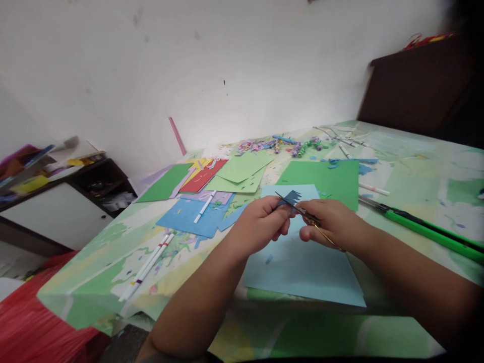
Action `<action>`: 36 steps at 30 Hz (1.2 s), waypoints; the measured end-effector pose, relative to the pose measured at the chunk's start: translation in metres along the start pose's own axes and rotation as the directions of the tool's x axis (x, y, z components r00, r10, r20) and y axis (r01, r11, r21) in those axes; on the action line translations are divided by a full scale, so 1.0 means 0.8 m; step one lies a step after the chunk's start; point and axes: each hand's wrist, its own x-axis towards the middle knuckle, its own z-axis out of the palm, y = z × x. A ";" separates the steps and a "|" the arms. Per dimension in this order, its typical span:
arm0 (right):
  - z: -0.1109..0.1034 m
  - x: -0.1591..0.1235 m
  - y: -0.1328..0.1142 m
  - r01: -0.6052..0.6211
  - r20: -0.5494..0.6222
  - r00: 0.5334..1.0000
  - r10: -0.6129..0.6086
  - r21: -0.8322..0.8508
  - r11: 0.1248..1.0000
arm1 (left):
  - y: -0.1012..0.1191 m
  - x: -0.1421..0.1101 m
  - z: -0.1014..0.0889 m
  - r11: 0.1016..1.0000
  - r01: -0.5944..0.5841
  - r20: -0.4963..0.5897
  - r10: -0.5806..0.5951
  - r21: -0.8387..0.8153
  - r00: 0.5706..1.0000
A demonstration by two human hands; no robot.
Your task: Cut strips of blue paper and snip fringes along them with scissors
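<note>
On my feed I note a dark-blue paper piece (292, 197), far edge cut into pointed teeth, held raised. Gold-handled scissors (311, 218) slant against it, tips up-left.

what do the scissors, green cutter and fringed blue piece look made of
Scissors: probably metal, shiny gold at the loop. Green cutter: likely plastic body, smooth and evenly coloured. Blue piece: matte paper or thin card, judging by its cut fringe.
</note>
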 end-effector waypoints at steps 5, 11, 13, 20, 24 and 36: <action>0.000 0.000 0.000 0.011 -0.016 1.000 -0.011 -0.016 1.000 | 0.001 0.002 -0.002 0.980 0.081 0.083 -0.067 -0.180 0.994; -0.003 0.000 -0.002 -0.008 -0.061 0.998 0.006 -0.024 1.000 | 0.006 0.001 -0.003 0.984 0.103 0.069 -0.094 -0.146 0.993; -0.005 0.001 -0.002 -0.033 -0.067 0.997 0.032 -0.016 0.999 | 0.005 0.001 -0.003 0.988 0.088 0.043 -0.083 -0.126 0.996; -0.005 0.002 -0.002 -0.022 -0.020 1.000 0.023 0.046 0.999 | 0.004 0.000 -0.004 0.999 -0.022 -0.101 0.026 0.037 0.995; -0.003 0.000 -0.005 -0.005 0.011 1.000 0.004 0.063 0.998 | 0.003 -0.001 -0.003 0.979 -0.005 -0.107 0.028 0.203 0.994; -0.005 -0.005 -0.014 0.090 0.007 0.996 -0.091 0.107 0.990 | 0.008 -0.006 -0.004 0.969 -0.005 -0.062 0.021 0.248 0.998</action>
